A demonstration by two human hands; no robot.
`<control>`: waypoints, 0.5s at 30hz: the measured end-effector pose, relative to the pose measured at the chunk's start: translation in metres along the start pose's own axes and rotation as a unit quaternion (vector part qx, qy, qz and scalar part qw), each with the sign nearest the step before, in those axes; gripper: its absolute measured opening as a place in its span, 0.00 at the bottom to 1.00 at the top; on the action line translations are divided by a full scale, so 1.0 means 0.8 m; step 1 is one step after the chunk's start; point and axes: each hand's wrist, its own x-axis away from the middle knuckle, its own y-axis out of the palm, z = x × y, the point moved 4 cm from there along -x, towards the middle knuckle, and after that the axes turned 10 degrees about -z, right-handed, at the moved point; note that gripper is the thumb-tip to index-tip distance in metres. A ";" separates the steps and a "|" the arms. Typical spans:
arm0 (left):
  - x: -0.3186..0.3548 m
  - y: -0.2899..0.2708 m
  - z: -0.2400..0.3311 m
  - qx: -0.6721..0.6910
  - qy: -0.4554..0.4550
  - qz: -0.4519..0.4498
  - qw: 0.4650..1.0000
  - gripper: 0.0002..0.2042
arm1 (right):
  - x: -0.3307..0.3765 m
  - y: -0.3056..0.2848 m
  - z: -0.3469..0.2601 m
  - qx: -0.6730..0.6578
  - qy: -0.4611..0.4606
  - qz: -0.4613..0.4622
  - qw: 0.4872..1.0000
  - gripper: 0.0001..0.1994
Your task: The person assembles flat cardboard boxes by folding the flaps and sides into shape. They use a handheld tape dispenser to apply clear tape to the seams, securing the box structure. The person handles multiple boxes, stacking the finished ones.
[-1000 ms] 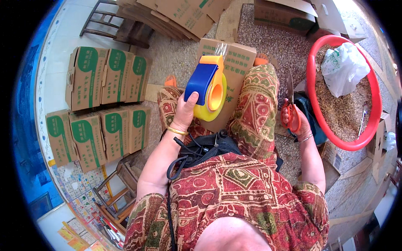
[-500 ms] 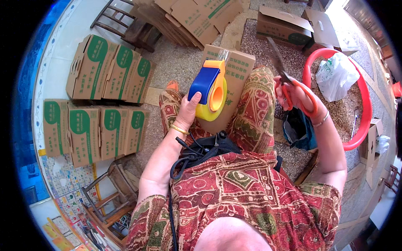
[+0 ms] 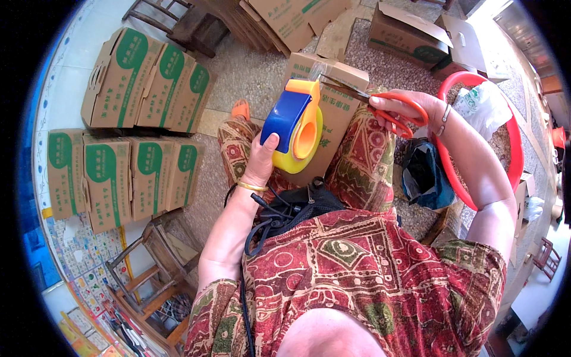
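Observation:
My left hand [image 3: 262, 157] is closed around a blue and orange tape dispenser [image 3: 286, 122] loaded with a yellow-edged roll. A strip of clear tape [image 3: 315, 71] runs from the dispenser's top end onto a brown cardboard box [image 3: 340, 122] held between my knees. In my right hand [image 3: 410, 110] are orange-handled scissors [image 3: 410, 98], fingers in the handles. Their blades point left, with the tips beside the tape strip over the box's far end. Whether the blades touch the tape I cannot tell.
Several finished-looking cartons [image 3: 110, 178] stand in two rows at left, near a wooden chair [image 3: 163, 256]. Flattened cartons [image 3: 285, 24] lie ahead. At right are a red round tub [image 3: 516, 160] with a white plastic bag [image 3: 483, 107], a dark blue bag [image 3: 425, 175] and an open box [image 3: 407, 41].
My right hand has brought the scissors leftward, turning the blades from pointing up to pointing at the tape. My left hand still holds the dispenser in nearly the same place.

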 end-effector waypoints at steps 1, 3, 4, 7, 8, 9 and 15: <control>0.002 0.000 0.000 0.002 -0.004 0.003 1.000 0.29 | 0.001 0.002 -0.007 0.008 -0.004 0.005 1.000 0.28; 0.005 0.000 0.003 0.005 -0.011 0.007 1.000 0.30 | 0.000 0.004 -0.011 0.018 -0.039 0.008 0.999 0.28; 0.006 0.000 0.003 0.005 -0.007 0.011 1.000 0.30 | 0.002 0.005 -0.011 0.022 -0.032 0.002 0.999 0.28; 0.007 -0.002 0.003 0.009 0.001 0.019 1.000 0.30 | 0.013 0.006 -0.013 0.030 -0.025 -0.011 0.999 0.28; 0.006 -0.001 0.004 0.013 0.001 0.017 1.000 0.30 | 0.015 0.006 -0.010 0.036 -0.016 -0.018 0.999 0.28; 0.006 -0.001 0.004 0.017 0.001 0.015 1.000 0.30 | 0.017 0.005 -0.007 0.041 -0.007 -0.026 0.999 0.28; 0.005 -0.001 0.002 0.024 -0.004 0.013 1.000 0.30 | -0.004 0.013 -0.007 0.031 -0.013 -0.005 0.999 0.28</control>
